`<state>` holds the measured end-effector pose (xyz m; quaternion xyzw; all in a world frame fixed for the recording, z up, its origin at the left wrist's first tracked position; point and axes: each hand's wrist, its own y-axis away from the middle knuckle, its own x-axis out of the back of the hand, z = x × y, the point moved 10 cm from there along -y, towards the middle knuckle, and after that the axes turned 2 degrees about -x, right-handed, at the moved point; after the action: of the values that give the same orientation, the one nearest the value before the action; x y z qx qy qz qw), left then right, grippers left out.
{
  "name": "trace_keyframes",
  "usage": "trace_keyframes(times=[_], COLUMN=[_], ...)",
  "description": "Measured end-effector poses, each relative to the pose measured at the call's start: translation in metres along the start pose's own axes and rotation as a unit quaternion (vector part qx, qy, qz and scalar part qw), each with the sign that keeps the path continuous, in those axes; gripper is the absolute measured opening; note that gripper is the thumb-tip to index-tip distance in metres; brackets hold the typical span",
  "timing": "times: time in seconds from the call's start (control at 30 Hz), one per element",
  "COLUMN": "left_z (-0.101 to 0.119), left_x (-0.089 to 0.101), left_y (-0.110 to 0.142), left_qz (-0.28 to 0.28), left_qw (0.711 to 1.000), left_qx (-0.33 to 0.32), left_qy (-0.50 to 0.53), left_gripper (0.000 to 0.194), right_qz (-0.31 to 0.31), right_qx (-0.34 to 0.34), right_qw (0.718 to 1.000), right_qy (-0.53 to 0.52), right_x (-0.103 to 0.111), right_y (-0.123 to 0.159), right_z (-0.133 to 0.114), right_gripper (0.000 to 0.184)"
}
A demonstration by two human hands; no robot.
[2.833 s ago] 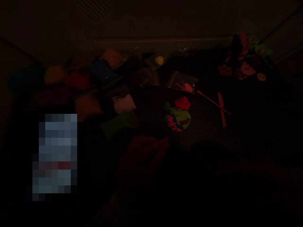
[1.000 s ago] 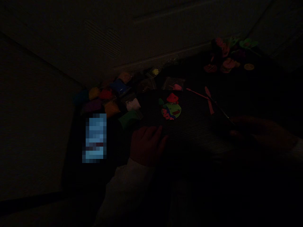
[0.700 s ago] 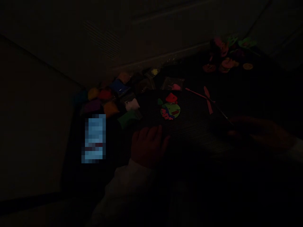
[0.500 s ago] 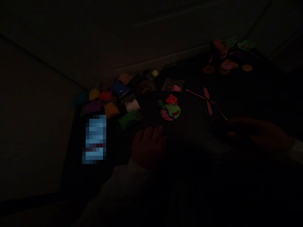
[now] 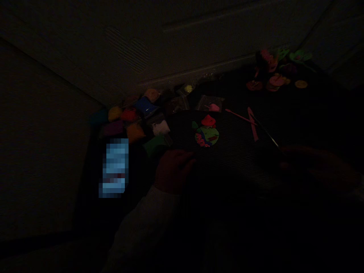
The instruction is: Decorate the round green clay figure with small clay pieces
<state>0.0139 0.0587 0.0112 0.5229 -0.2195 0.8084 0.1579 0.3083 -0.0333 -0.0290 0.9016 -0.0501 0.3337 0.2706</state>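
The scene is very dark. My left hand (image 5: pixel 172 170) rests on the dark table with its fingers loosely apart, and I see nothing in it. Just beyond it lies a round green clay piece (image 5: pixel 212 134) with a red mushroom-like cap, a dark blue strip and small pink flowers. On the right, my right hand (image 5: pixel 315 165) is closed around a slim tool (image 5: pixel 270 137) with a shiny metal shaft; most of that hand is lost in shadow. The tool's far end points at a pink modelling knife (image 5: pixel 253 127), crossed by a thin pink stick (image 5: pixel 237 115).
Several bags of coloured clay, among them a blue one (image 5: pixel 146 106) and a green one (image 5: pixel 156 144), lie at the back left. A lit, blurred screen (image 5: pixel 116 167) is in front of them. Small coloured clay figures (image 5: pixel 275 80) stand at the back right. A wall (image 5: pixel 199 41) rises behind.
The view has swung and shifted since the oldest frame. My right hand with the slim tool has come into sight on the right. My left hand's fingers have shifted slightly on the table.
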Motion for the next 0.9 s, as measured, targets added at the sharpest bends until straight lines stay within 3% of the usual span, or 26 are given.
trace_keyframes(times=[0.23,0.43,0.7,0.9], left_z=[0.023,0.043,0.056,0.053], left_x=[0.000,-0.005,-0.010,-0.013], left_y=[0.000,0.015,0.022,0.029], left_qz=[0.012,-0.016,-0.066,-0.077], left_qw=[0.992,0.966,0.951,0.957], left_qx=[-0.070,-0.120,-0.134,-0.118], left_qy=[-0.104,-0.228,-0.272,-0.254], left_gripper=[0.021,0.036,0.052,0.050], right_qz=[0.010,0.004,-0.008,0.019], right_qx=[-0.017,-0.017,-0.028,-0.017], right_qw=[1.000,1.000,0.999,1.000], right_qy=[-0.008,-0.014,0.016,0.016], right_x=[0.001,0.002,-0.001,0.002], right_y=[0.003,0.004,0.005,0.006], right_z=[-0.002,-0.007,-0.006,-0.005], right_gripper=[0.057,0.063,0.060,0.055])
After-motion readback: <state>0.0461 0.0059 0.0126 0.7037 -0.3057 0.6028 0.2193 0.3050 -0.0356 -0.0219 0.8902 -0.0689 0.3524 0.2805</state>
